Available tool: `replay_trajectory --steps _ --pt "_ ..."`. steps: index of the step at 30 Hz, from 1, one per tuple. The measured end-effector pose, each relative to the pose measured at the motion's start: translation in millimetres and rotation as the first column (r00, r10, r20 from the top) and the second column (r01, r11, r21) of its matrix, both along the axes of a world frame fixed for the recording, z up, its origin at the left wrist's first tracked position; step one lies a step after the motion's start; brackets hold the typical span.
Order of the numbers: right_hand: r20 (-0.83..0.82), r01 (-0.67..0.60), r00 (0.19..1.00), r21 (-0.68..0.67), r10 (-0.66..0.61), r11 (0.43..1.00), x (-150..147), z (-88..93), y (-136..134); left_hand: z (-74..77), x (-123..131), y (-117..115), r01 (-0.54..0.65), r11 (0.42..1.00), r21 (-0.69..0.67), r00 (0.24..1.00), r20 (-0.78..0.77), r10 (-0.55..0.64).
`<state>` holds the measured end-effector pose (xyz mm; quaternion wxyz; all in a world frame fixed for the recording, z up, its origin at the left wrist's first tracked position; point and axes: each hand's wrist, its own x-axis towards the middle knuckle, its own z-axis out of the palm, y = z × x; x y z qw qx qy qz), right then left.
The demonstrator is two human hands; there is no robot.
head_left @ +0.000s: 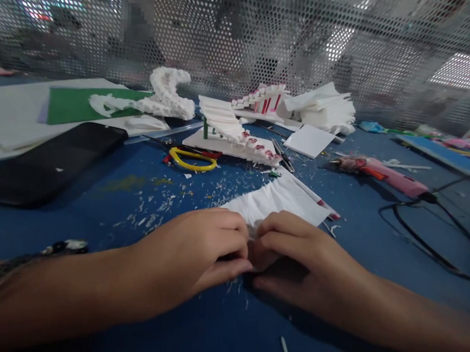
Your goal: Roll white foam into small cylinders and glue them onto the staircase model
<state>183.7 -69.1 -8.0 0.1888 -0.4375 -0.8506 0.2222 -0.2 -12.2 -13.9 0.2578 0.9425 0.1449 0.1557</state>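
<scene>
Both my hands rest close together on a blue table point(113, 228). My left hand point(201, 252) is curled, its fingers pinching the near edge of a pleated white paper sheet point(280, 198). Knuckle to knuckle with it, my right hand point(290, 250) is curled on the same edge. The paper fans out away from me, with a red mark at its right corner. What the fingertips do under the paper is hidden.
Yellow-handled scissors point(191, 158), a white paper model point(236, 132), a paper swan shape point(160, 99), stacked white paper point(322, 109), a pink glue gun point(381, 173) with black cable point(421, 244), and a black case point(46, 161) lie beyond. A perforated metal screen point(240, 37) closes the back. Paper scraps litter the table.
</scene>
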Motion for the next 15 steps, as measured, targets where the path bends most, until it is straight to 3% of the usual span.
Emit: replay_trajectory --steps 9,15 --pt "-0.017 0.043 0.999 -0.006 -0.043 0.999 -3.0 -0.7 1.9 0.9 -0.3 -1.3 -0.068 0.994 -0.09 0.997 -0.027 0.066" --pt "-0.038 0.055 0.998 0.0 -0.055 0.998 -4.6 -1.7 0.3 -0.7 -1.5 -2.1 -0.099 0.992 -0.08 0.995 -0.013 0.098"
